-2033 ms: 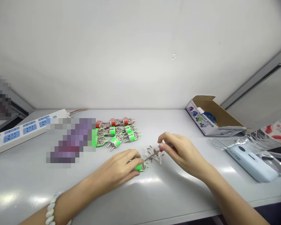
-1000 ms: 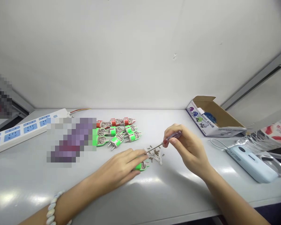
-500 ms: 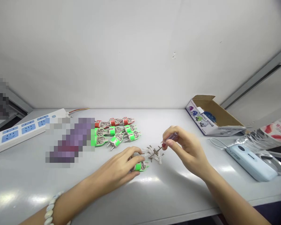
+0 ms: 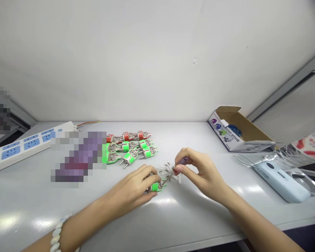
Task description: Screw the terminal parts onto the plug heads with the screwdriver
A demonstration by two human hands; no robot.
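Observation:
My left hand (image 4: 143, 183) is closed around a green plug half (image 4: 154, 187), whose open inner side faces up on the table. In my right hand (image 4: 199, 171) is a screwdriver (image 4: 183, 161) with a clear purple and red handle, pinched between thumb and fingers. Its shaft slants down to the left, and the tip is at the open inside of the held plug. Small screws and white strips (image 4: 176, 176) lie in a loose pile just beyond the plug, partly behind the screwdriver. Farther back, several green plug halves (image 4: 130, 156) and red plug halves (image 4: 126, 136) lie in rows.
A white power strip (image 4: 23, 145) lies at the left, beside a pixelated purple item (image 4: 81, 161). On the right stand an open cardboard box (image 4: 232, 134), a light blue power bank (image 4: 280, 182) and a clear plastic wrapper (image 4: 280, 155). A white wall rises behind the table.
My right hand has moved left and slightly down, bringing the screwdriver tip from the screw pile to the green plug half. My left hand stays in place on the plug.

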